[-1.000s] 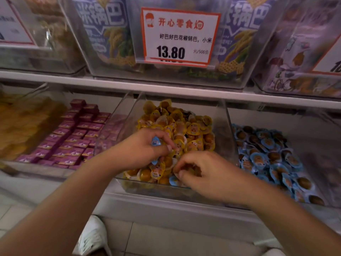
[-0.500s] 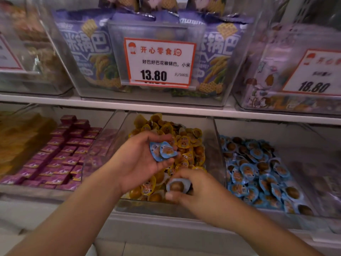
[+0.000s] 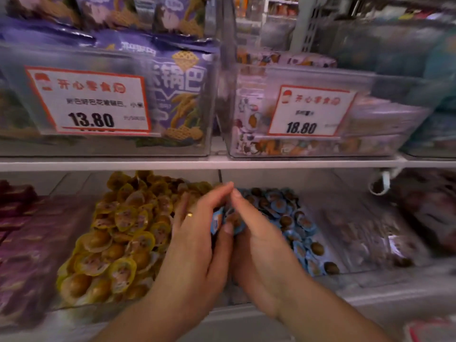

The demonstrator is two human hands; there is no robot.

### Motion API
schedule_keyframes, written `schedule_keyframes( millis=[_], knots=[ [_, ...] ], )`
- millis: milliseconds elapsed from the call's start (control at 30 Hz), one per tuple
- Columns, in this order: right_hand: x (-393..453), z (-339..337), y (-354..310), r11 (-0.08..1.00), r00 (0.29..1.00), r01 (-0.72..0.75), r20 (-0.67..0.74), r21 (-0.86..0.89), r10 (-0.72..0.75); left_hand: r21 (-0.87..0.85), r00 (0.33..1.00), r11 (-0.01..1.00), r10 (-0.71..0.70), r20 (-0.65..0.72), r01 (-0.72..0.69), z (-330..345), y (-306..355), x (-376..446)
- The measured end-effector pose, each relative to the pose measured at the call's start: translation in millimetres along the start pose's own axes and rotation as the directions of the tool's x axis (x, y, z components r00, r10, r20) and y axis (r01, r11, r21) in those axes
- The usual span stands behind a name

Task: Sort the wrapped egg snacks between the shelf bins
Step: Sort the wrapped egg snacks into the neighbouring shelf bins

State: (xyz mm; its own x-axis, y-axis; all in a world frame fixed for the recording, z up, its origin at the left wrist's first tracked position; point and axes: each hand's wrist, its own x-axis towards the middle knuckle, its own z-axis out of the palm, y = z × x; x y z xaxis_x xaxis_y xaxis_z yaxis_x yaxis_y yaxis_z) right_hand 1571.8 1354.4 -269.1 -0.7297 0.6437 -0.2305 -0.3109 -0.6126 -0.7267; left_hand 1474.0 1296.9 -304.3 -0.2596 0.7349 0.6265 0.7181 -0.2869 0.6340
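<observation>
- At the left edge of the lower shelf lie purple packets (image 3: pixel 27 245), blurred, in flat rows.
- Above them, on the upper shelf (image 3: pixel 222 165), a clear bin holds purple snack bags (image 3: pixel 182 95); on its front hangs a price card (image 3: pixel 90 102) reading 13.80.
- Right of the purple packets, the yellow bin's pile of yellow-wrapped egg snacks (image 3: pixel 118 233) fills the lower shelf from its back wall to its front lip; each wrapper shows a brown egg.
- The left hand (image 3: pixel 195 243) comes up from the bottom edge over the right side of the yellow pile; its fingers are straight and pressed together, tips meeting those of the other hand; a gold ring (image 3: pixel 189 214) sits on one finger.
- Between the two palms are blue-wrapped egg snacks (image 3: pixel 218 222), cupped just above the divider between the two bins; how many, I cannot tell.
- The right hand (image 3: pixel 261 248) mirrors the left, fingers straight, its thumb lying across the blue wrappers; it hangs over the left edge of the blue bin.
- The blue pile of egg snacks (image 3: pixel 291 218) spreads along the left side of that bin.
- Above it, a second price card (image 3: pixel 311 112) reads 18.80 on a clear bin of white patterned packets (image 3: pixel 249 124).
- At the right end of the lower shelf are dark, blurred packets (image 3: pixel 429 213).
</observation>
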Motion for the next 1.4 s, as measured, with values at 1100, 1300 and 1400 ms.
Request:
schedule_keyframes(
  millis=[1100, 1300, 1400],
  knots=[
    [42.2, -69.7, 18.7, 0.156, 0.887, 0.376, 0.306, -0.913, -0.347, 0.799, 0.933, 0.594, -0.227, 0.278, -0.094, -32.2, -101.3, 31.7],
    [45.2, -73.4, 21.2, 0.131, 0.861, 0.403, 0.327, -0.906, -0.389, 0.450, 0.830, 0.877, -0.121, 0.544, -0.167, -25.2, -74.6, 14.7],
    [45.9, -74.3, 22.0, 0.122, 0.862, 0.398, 0.325, -0.909, -0.390, 0.540, 0.663, 0.798, -0.255, 0.704, -0.267, -19.2, -78.1, 4.1]
  ],
)
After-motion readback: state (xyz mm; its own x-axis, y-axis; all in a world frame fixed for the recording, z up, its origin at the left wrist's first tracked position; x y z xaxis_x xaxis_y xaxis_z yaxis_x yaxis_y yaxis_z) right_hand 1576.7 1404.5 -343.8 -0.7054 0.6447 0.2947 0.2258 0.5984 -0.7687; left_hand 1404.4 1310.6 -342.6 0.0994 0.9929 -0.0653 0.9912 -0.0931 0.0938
